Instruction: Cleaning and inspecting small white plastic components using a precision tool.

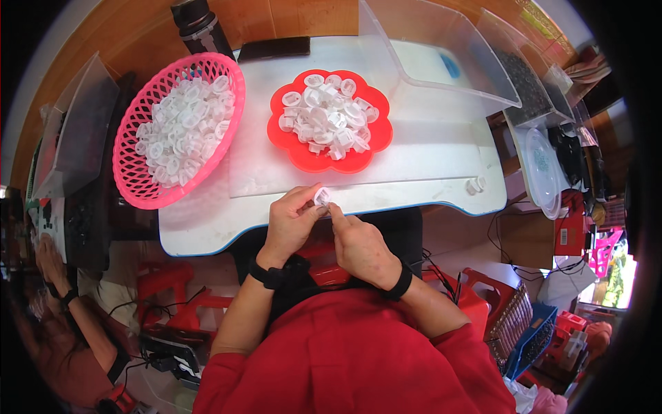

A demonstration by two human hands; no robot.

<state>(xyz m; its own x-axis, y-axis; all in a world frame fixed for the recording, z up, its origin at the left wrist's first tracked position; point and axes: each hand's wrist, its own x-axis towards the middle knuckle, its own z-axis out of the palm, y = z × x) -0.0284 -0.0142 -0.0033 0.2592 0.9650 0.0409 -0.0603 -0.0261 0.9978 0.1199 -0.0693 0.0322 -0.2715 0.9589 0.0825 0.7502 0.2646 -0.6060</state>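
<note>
Between the thumb and fingers of my left hand (288,219) is a small white plastic part (321,196), round with a hollow face. It is held just over the table's near edge. My right hand (365,252) is closed, its fingertips meeting the lower side of that part. Whatever the right fingers pinch is hidden or too small to name. Beyond my hands, a red flower-shaped tray (331,163) bears a heap of similar white parts (331,114). To its left, a pink lattice basket (125,169) holds a larger pile of them.
A few white parts (476,185) lie at the table's (427,196) right. A clear plastic bin (448,83) occupies the back right. Behind the basket stand a black bottle (200,27) and a dark phone-like slab (274,47). Another person's hand (52,265) works at far left.
</note>
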